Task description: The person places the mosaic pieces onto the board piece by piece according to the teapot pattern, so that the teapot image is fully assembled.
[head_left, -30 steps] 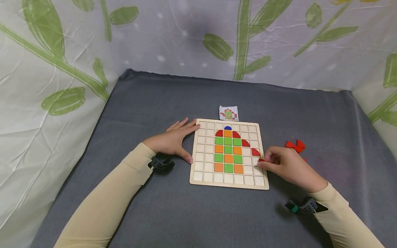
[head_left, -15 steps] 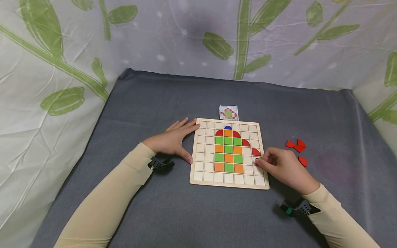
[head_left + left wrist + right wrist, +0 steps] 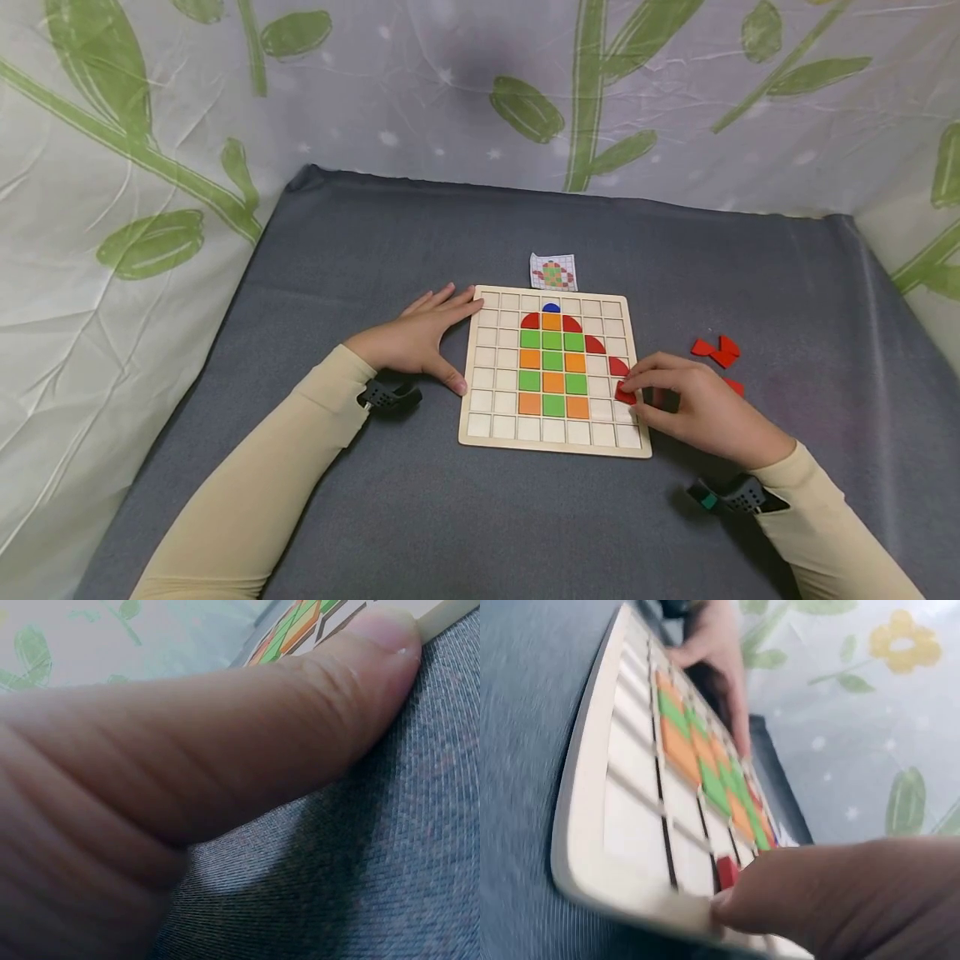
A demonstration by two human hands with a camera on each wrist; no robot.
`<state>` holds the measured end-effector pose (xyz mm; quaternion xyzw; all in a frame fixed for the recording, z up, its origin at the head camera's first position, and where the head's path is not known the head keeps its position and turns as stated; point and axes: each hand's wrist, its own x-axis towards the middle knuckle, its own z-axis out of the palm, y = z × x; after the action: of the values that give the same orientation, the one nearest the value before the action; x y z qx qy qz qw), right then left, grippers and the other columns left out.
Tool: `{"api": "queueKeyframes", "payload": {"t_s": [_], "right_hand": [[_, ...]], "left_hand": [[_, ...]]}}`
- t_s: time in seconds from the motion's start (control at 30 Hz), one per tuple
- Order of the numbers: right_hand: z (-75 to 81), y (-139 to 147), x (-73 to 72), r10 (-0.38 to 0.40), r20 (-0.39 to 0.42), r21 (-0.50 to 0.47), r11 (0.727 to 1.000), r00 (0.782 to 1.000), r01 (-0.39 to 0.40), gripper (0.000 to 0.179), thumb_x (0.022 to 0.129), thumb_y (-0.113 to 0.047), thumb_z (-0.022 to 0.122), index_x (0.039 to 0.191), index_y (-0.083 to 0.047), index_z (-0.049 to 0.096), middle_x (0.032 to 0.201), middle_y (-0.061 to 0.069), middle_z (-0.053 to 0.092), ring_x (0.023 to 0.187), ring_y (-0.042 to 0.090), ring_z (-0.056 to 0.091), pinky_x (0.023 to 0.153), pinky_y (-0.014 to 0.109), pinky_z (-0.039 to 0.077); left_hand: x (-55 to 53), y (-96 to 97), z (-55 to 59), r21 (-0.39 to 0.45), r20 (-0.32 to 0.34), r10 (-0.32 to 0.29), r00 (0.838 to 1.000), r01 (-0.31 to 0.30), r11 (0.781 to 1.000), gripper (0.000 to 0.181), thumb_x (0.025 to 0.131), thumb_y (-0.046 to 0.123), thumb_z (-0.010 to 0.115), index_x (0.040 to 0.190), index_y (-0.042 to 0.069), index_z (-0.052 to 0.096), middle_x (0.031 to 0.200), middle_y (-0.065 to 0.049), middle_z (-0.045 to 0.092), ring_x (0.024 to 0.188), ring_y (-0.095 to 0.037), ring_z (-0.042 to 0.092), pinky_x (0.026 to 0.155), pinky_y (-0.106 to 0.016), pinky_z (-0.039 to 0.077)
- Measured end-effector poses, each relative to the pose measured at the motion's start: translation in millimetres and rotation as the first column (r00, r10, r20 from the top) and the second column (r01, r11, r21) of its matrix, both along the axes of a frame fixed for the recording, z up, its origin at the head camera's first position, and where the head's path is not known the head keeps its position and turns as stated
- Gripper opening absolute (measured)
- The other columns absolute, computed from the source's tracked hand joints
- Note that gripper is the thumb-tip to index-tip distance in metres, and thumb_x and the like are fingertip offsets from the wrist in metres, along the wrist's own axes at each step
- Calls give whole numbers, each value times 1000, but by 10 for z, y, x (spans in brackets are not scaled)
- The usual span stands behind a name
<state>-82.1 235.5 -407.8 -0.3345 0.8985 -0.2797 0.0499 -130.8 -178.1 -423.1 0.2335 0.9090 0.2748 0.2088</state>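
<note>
A wooden grid board (image 3: 480, 429) lies on the cloth, with orange squares (image 3: 529, 360), green squares (image 3: 551, 342), red quarter-circle tiles and a blue half-circle tile (image 3: 551, 308) set in its cells. My right hand (image 3: 697, 404) is over the board's right edge, thumb and index finger at a red quarter-circle tile (image 3: 624, 392). That tile sits at a cell in the right-hand column, below another red tile (image 3: 618, 367). In the right wrist view the thumb partly covers the red tile (image 3: 726, 871). My left hand (image 3: 416, 340) touches the board's left edge, fingers spread.
Several loose red tiles (image 3: 723, 354) lie on the cloth right of the board, one partly hidden behind my right hand. A small printed pattern card (image 3: 553, 272) lies just beyond the board's far edge. A patterned curtain (image 3: 420, 92) rises behind the grey cloth (image 3: 390, 225).
The red tile has gone from mostly covered by my right fingertips to plainly visible at the cell. My right thumb and index finger have spread further apart. My left hand stays put.
</note>
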Motion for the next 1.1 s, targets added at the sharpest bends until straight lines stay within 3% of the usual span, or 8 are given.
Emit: {"api": "queueKeyframes", "payload": {"t_s": [0.17,0.4,0.63,1.1], "right_hand": [[-10,15,-16,76,-125,42,997,989,-71,28,83,-5,88,110,-11,84,113,-5,71,101,12,65,70,22,57],[-36,3,-23,169,-341,105,984,925,-141,33,74,-6,94,105,-9,85,104,-4,72,93,12,67,72,25,59],[-65,-31,-9,179,-428,136,982,886,-133,29,73,-8,95,100,-8,85,99,-1,72,88,17,69,71,35,60],[-125,-190,55,8,-398,115,992,917,41,16,79,-13,93,91,-13,83,93,-2,68,72,10,63,57,30,55]], "left_hand": [[11,5,22,-7,4,0,1000,0,1000,135,66,55,97,170,20,19,177,0,4,163,-25,-9,131,-47,-7],[10,7,26,-10,7,5,1000,-5,1000,135,66,56,97,170,20,19,177,0,4,163,-25,-9,131,-47,-7],[6,10,20,-12,6,1,1000,-1,1000,135,66,56,97,170,20,19,177,0,4,163,-25,-9,131,-48,-7],[10,13,23,-11,15,3,1000,-3,1000,135,66,57,96,170,21,18,178,1,3,163,-23,-11,130,-48,-8]]}}
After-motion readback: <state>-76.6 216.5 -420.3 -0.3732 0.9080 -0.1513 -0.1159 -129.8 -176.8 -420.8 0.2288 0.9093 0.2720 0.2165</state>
